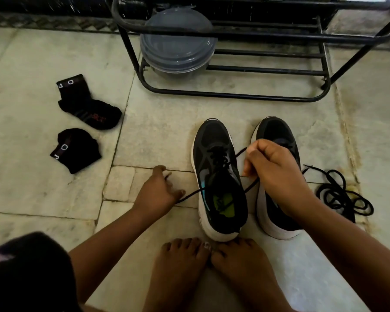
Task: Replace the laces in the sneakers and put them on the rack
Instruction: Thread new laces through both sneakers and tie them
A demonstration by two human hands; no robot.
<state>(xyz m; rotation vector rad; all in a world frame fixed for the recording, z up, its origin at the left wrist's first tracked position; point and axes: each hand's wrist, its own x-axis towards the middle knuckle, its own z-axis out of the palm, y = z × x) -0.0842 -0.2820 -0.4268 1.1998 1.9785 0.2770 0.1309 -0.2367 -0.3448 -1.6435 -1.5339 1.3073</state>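
Observation:
Two black sneakers with white soles stand side by side on the floor, toes pointing away from me. The left sneaker [216,167] has a black lace threaded through its eyelets. My left hand [160,192] holds one end of that lace low, to the left of the shoe. My right hand [273,167] grips the other end above the right sneaker [277,131] and hides most of its top. A loose black lace [342,194] lies coiled on the floor to the right. The black metal rack [234,93] stands beyond the shoes.
A grey lidded plastic container [178,43] sits on the rack's bottom shelf at the left. Two black socks [88,106] [76,149] lie on the stone floor to the left. My bare feet [212,266] touch the sneakers' heels. My knee fills the bottom left corner.

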